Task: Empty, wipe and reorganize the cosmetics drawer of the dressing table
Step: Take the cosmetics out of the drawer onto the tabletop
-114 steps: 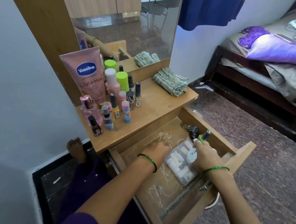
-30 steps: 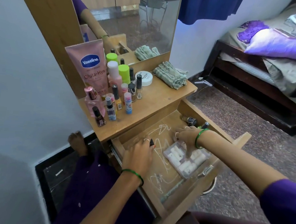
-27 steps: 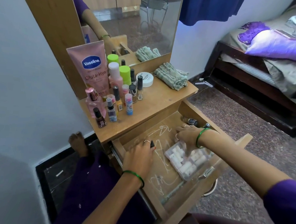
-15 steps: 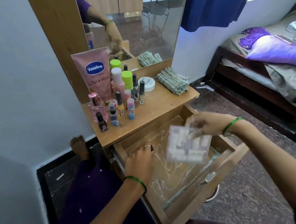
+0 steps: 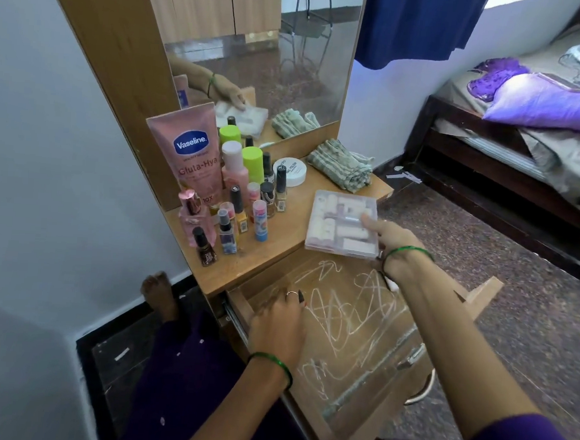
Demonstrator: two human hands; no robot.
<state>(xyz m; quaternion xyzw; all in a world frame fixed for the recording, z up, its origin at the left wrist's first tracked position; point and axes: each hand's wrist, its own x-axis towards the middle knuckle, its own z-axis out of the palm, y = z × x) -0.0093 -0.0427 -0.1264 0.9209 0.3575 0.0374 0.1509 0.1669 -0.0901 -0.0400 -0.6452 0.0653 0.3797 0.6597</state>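
The wooden drawer (image 5: 475, 294) is pulled open; its floor shows white scribbles. My right hand (image 5: 388, 242) grips the near right corner of a clear plastic case (image 5: 340, 223) of small white and pink items, which lies on the dressing table top (image 5: 291, 226) at its front edge. My left hand (image 5: 279, 325) rests on the drawer's near left corner with a small dark-and-red object at its fingertips. A Vaseline tube (image 5: 192, 154), bottles and nail polishes (image 5: 240, 202) stand clustered at the table's left. My right arm hides the drawer's far right corner.
A white round jar (image 5: 290, 171) and a folded striped cloth (image 5: 342, 165) lie at the back of the table top, below the mirror (image 5: 276, 57). A bed with a purple pillow (image 5: 547, 104) stands to the right. My foot (image 5: 159, 296) rests under the table.
My right hand lifted the clear case out of the drawer and brought it onto the table top. The white jar was put on the table before that. My left hand has stayed put.
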